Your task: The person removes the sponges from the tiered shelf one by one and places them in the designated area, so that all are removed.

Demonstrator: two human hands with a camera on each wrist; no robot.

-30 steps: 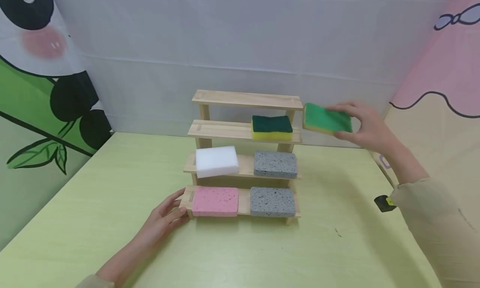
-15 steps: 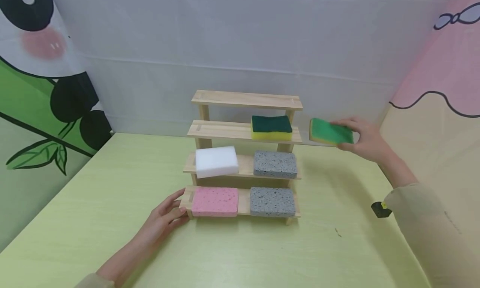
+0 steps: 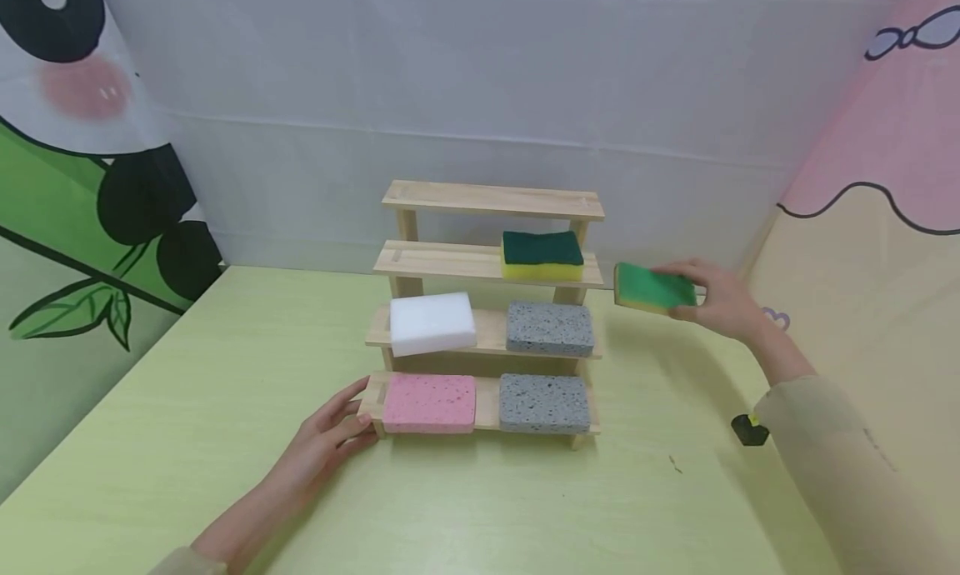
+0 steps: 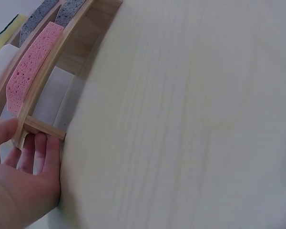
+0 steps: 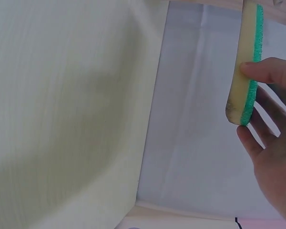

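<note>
My right hand (image 3: 718, 302) pinches a green-and-yellow sponge (image 3: 654, 288) by its right end, green side up, in the air right of a stepped wooden rack (image 3: 487, 197). The right wrist view shows the thumb on one edge of that sponge (image 5: 244, 71). At the rack's lower left corner, my left hand (image 3: 324, 433) grips the end of the bottom shelf, thumb above and fingers below in the left wrist view. On the rack lie a pink sponge (image 3: 430, 403), a grey sponge (image 3: 545, 403), a second grey sponge (image 3: 551, 327), a white sponge (image 3: 432, 323) and a dark green-and-yellow sponge (image 3: 543, 256).
The rack stands on a pale yellow-green table (image 3: 480, 508), with a white cloth (image 3: 480, 83) hanging behind it. A small black object (image 3: 750, 430) with a yellow patch shows beside the right sleeve. Printed cartoon cloths flank the table on both sides.
My right hand has come down beside the rack with the green-and-yellow sponge, first moving a little right, then slightly back left. The left hand and the sponges on the rack stay put.
</note>
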